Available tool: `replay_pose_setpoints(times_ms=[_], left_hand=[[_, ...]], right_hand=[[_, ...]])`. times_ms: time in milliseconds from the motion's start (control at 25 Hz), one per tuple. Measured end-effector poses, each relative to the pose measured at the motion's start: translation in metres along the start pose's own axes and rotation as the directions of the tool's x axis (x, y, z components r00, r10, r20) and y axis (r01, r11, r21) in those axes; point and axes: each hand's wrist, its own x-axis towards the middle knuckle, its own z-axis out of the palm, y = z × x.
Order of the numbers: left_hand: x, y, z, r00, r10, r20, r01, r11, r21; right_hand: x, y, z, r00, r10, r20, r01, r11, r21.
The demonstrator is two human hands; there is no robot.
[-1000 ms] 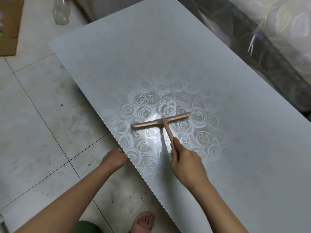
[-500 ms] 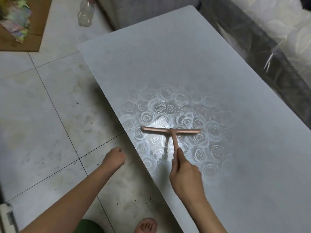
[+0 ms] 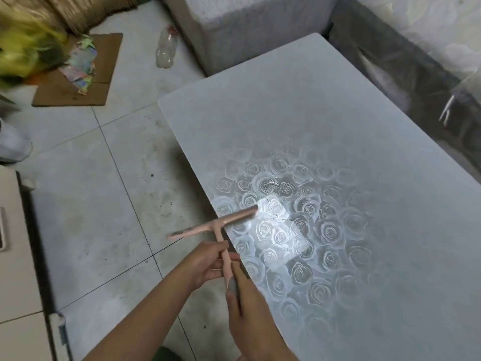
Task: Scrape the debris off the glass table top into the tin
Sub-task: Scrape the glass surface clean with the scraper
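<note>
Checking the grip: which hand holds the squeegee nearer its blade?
The left hand, holding the squeegee by the handle's upper part; the right hand grips the handle's end.

L hand (image 3: pixel 205 264), R hand (image 3: pixel 251 307) on scraper (image 3: pixel 208 227), blade over table (image 3: pixel 312 113) edge
</note>
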Motion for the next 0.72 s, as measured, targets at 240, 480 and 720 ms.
replay_pose_setpoints(times_ms=[240,480,720], left_hand=[[0.011,0.024,-0.016,0.995,0.002,-0.098,0.007,0.995,0.1],[0.043,0.031,-0.014,0.937,-0.098,-0.335,0.089,0.995,-0.042],[0.07,0.031,-0.004,0.94,-0.069,-0.334,-0.021,0.965,-0.26]], right_hand=[[0.108,-0.015,-0.13,0.909,-0.1,0.405,0.301,0.829,-0.471],[0.195,-0.043,-0.197,0.735,-0.07,0.675,0.617,0.481,-0.622],[0.202,-0.042,-0.229,0.736,-0.065,0.674,0.668,0.23,-0.708]])
